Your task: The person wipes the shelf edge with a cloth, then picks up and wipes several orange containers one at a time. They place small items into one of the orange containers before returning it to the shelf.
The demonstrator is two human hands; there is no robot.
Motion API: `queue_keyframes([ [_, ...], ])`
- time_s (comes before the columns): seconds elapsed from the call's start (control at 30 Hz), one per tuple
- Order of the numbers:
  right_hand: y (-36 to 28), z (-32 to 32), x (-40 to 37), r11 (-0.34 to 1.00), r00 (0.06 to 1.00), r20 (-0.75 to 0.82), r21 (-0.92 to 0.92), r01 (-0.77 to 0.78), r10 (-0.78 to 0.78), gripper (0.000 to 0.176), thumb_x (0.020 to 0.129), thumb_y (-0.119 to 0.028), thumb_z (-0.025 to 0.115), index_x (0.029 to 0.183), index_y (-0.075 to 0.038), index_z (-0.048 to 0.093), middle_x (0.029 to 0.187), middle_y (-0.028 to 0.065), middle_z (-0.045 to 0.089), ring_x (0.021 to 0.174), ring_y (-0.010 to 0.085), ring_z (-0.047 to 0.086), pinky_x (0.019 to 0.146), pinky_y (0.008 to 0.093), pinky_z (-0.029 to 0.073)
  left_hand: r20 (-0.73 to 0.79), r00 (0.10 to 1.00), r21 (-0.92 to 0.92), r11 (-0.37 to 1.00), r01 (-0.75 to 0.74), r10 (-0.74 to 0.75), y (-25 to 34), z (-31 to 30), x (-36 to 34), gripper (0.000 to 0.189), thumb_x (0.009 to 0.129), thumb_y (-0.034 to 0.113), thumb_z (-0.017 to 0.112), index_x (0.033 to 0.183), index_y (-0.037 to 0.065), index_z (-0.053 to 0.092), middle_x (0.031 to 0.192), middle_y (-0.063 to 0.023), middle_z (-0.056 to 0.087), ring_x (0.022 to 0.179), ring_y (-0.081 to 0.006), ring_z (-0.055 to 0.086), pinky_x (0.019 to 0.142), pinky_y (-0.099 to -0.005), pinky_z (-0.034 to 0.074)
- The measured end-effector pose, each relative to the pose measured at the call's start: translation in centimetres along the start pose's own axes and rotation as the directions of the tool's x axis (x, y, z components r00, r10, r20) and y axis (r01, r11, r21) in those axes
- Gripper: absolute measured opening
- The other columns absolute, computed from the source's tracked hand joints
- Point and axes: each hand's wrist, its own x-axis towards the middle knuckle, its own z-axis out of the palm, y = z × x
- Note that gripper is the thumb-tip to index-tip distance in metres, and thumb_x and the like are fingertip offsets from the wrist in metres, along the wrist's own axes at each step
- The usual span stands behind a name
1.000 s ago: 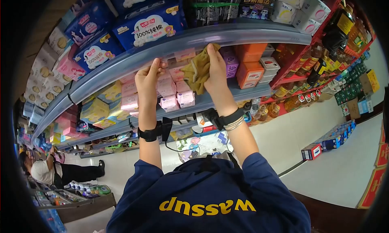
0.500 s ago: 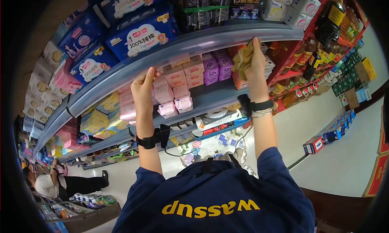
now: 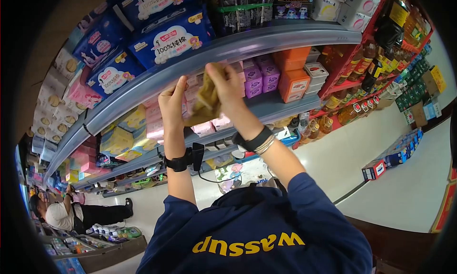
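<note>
My right hand point(image 3: 227, 89), slightly blurred, is closed on a crumpled olive-brown cloth point(image 3: 205, 102). The cloth hangs against the front of the grey shelf edge point(image 3: 228, 48) and reaches down over pink tissue packs. Just left of it, my left hand point(image 3: 171, 102) grips the lower side of that same edge, its thumb up along the front. The other fingers of this hand are mostly hidden. Behind and beside the hands, purple packs point(image 3: 253, 78) and an orange box point(image 3: 294, 85) stand on the shelf below.
Blue packs point(image 3: 171, 40) fill the upper shelf. Yellow packs point(image 3: 116, 141) sit lower left. Red racks with oil bottles point(image 3: 364, 59) stand to the right, and blue cartons point(image 3: 403, 147) lie on the floor. Another person point(image 3: 62, 214) is at the far left beside a display stand.
My right hand has swept left along the shelf edge with the cloth, close to my left hand, uncovering the orange box. My left hand stays almost in place.
</note>
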Motion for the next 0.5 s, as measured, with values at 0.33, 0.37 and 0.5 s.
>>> queue_keyframes([
  [0.33,-12.2,-17.7,8.9,0.963,0.912,-0.362,0.109,0.248,-0.193,0.026,0.088,-0.033,0.058,0.088,-0.007,0.055,0.076,0.0048,0.057,0.062,0.0170,0.058,0.055,0.0279,0.048,0.036,0.999,0.054,0.998,0.017,-0.019,0.3,-0.3,0.1,0.037,0.080,0.032,0.069,0.085,-0.005,0.068,0.077,-0.0027,0.062,0.072,-0.0072,0.051,0.067,-0.0199,0.037],
  [0.37,-12.9,-18.9,9.5,0.969,0.910,-0.371,0.079,0.232,-0.187,0.026,0.088,-0.033,0.058,0.091,-0.007,0.056,0.080,0.0047,0.058,0.067,0.0176,0.059,0.060,0.0291,0.049,0.047,0.999,0.066,0.998,0.002,-0.005,0.2,-0.4,0.1,0.038,0.080,0.032,0.069,0.086,-0.005,0.068,0.077,-0.0038,0.063,0.073,-0.0079,0.052,0.070,-0.0202,0.038],
  [0.5,-12.7,-20.6,9.5,0.948,0.854,-0.505,0.190,0.254,-0.128,0.032,0.085,-0.039,0.059,0.099,-0.010,0.058,0.093,0.0045,0.061,0.083,0.0205,0.060,0.074,0.0361,0.050,0.058,0.998,0.052,0.999,-0.001,-0.002,-0.6,-0.6,0.5,0.038,0.080,0.032,0.069,0.086,-0.005,0.068,0.078,-0.0051,0.063,0.076,-0.0092,0.052,0.072,-0.0207,0.038],
])
